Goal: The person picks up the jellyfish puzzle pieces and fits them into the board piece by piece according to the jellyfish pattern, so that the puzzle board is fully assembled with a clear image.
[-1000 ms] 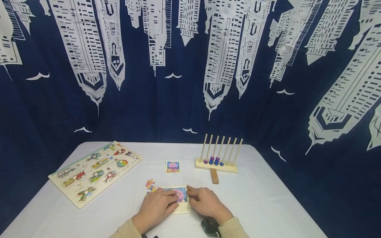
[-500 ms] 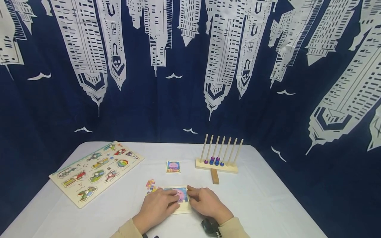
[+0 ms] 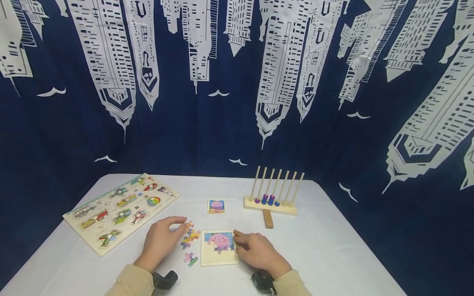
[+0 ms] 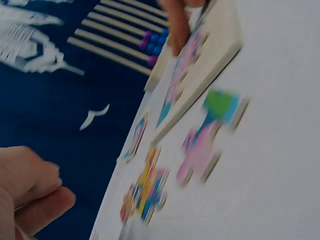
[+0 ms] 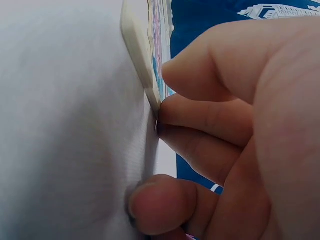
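A square wooden puzzle board lies in front of the person, its upper part filled with a pink octopus picture on blue. My right hand holds the board's right edge; in the right wrist view its thumb lies at the top face and bent fingers meet the side. Left of the board is a cluster of loose jigsaw pieces. Nearer the person are a pink piece and a green-blue one. My left hand hovers beside the cluster, fingers loosely bent, with nothing visible in them.
Beyond the board lies a small octopus picture card. A bead rack with upright rods and a brown wooden block stand at the back right. A large knob puzzle of vehicles lies at the left.
My left hand has lifted off the puzzle board and moved left to the loose pieces, uncovering the octopus picture and the nearer pieces. My right hand has stayed at the board's edge.
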`<state>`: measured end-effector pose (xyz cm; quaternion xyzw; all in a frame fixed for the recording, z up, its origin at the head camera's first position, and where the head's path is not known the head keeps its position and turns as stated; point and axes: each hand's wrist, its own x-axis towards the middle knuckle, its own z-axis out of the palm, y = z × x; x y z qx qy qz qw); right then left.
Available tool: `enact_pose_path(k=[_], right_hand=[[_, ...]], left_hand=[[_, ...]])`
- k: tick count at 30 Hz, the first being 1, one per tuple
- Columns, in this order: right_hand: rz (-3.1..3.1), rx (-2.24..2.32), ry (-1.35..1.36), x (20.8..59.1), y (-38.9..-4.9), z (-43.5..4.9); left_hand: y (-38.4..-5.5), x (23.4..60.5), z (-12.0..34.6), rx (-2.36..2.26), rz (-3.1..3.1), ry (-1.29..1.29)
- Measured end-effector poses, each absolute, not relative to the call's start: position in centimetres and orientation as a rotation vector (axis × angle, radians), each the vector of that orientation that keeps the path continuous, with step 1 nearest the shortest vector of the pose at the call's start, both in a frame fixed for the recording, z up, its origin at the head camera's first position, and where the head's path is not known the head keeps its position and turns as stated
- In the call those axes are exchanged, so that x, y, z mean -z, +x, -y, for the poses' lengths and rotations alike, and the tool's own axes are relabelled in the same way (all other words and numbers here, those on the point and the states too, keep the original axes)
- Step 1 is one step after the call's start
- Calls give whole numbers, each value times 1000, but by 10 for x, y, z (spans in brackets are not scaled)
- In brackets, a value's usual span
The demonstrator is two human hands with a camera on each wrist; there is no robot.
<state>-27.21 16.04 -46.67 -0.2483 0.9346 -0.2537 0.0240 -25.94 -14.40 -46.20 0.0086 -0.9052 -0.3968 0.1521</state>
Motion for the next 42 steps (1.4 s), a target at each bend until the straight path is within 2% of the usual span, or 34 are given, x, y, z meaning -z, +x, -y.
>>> enact_pose_path(k=[7,29,38,42], right_hand=[[-2879,797,-770,468,-272,-161],[-2894,791,-798,466,-272,-162],[-2901,790,-786,465,-270,-162],[-2903,789,-785,466,-270,-162]], left_hand=[[-261,465,167,1069,2782,-34],[-243,467,156,1035,2973,-459],[-241,466,154,914,2898,-739],[-239,465,158,836,2873,-697]])
